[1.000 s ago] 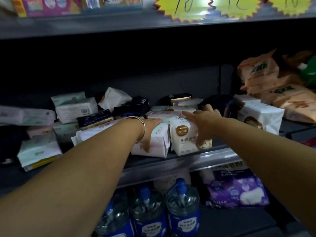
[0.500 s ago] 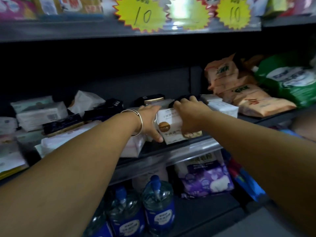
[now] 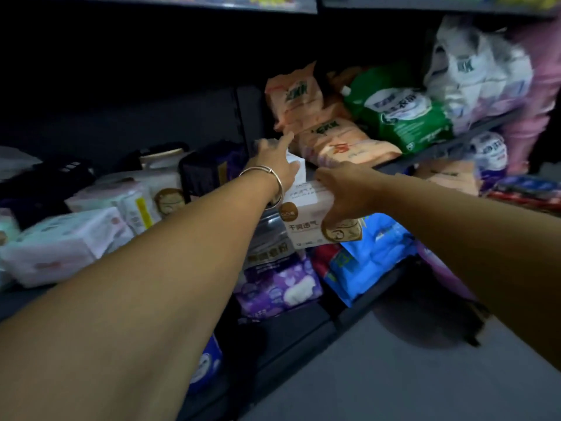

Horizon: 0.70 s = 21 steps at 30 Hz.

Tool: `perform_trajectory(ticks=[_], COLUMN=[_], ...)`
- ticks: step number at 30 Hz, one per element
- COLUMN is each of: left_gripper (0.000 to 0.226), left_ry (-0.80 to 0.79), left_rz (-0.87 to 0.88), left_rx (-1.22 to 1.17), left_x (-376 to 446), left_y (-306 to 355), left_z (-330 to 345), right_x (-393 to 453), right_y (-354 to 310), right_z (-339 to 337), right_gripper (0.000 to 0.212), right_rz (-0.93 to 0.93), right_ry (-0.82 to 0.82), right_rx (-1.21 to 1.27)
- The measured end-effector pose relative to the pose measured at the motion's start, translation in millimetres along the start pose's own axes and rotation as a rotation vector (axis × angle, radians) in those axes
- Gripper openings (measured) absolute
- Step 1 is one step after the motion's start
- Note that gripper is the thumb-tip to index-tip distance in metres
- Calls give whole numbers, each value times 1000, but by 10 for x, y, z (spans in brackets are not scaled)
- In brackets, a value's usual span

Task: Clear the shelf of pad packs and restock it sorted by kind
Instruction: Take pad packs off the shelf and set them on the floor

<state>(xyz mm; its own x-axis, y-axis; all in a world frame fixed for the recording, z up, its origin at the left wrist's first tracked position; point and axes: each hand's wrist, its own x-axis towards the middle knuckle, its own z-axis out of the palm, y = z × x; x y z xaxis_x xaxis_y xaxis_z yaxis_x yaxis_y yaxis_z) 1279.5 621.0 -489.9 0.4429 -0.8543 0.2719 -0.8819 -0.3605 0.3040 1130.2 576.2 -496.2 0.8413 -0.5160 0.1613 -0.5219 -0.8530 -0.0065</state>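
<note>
My right hand (image 3: pixel 346 192) grips a white pad pack with gold round logos (image 3: pixel 306 221), held in front of the shelf edge. My left hand (image 3: pixel 274 165), a silver bangle on its wrist, reaches further in with fingers stretched over another white pack (image 3: pixel 296 165) at the shelf's right end. White and pink pad packs (image 3: pixel 66 241) lie jumbled on the left of the shelf, with dark packs (image 3: pixel 209 171) behind them.
Orange bags (image 3: pixel 331 138) and a green refill pouch (image 3: pixel 403 117) lie on the neighbouring shelf to the right. Below sit a purple pack (image 3: pixel 279 287), a blue bag (image 3: pixel 364 262) and blue-labelled bottles (image 3: pixel 206 363). Grey floor (image 3: pixel 394 375) lies at the lower right.
The view swung right and down. My right hand lifted the gold-logo pack off the shelf towards me. My left hand left that pack and reached to the white pack further right.
</note>
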Motion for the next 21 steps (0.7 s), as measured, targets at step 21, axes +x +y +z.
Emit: perform_trajectory(ticks=[21], left_gripper=[85], left_ry=[167], left_rz=[-420], left_rx=[-32], left_x=[398], left_y=[53], left_z=[232], right_x=[228], right_y=[273], right_z=[394], right_gripper=[70], right_rz=[-124], right_ry=[-90], right_rx=[151])
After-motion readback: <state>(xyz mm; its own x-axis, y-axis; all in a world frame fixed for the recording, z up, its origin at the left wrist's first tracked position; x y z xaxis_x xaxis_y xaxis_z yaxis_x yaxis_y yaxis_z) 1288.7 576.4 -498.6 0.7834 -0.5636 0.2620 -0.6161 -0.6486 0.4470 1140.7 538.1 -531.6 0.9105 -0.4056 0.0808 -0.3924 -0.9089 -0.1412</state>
